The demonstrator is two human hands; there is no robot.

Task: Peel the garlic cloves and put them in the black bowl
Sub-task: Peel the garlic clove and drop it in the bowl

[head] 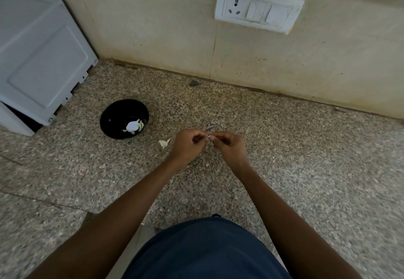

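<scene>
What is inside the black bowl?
The bowl holds a small pile of pale garlic near its right wall. Whatever lies beneath the pile is covered, and the cloves cannot be counted.

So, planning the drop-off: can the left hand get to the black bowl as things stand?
Probably yes: bare counter lies between the left hand and the black bowl, though its fingers are busy pinching a garlic clove.

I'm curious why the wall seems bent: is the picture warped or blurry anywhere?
Head view: wide-angle lens bows the wall and switch plate; edges of the counter smear; garlic in the black bowl is overexposed; the hands look reasonably sharp.
</scene>
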